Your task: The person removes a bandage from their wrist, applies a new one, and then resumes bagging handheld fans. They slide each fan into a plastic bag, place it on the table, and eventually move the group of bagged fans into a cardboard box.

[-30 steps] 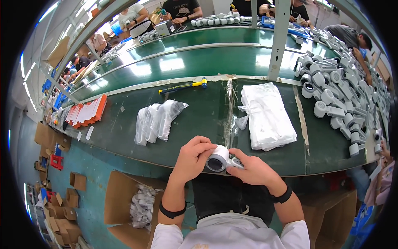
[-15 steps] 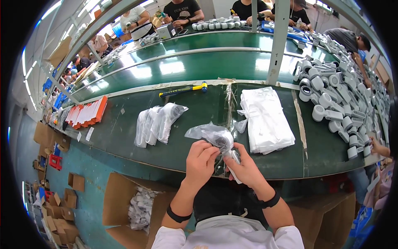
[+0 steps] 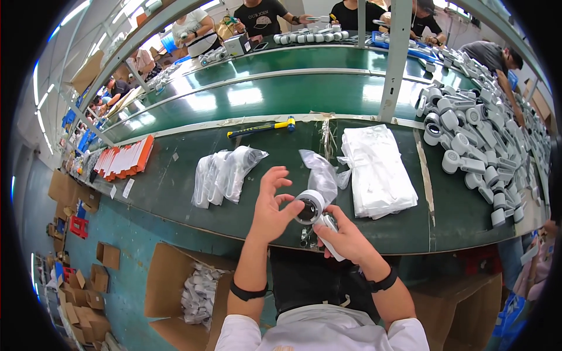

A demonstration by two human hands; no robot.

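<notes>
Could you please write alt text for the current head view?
A person's right hand grips a white device by its handle, the left hand open at the round head, at a green table. A clear plastic bag shows beyond; bagged items, a hammer and a white plastic stack lie behind, with many loose devices at right.

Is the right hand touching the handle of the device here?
Touching: the head view shows the right hand gripping the handle, with the thumb laid across it.
</notes>
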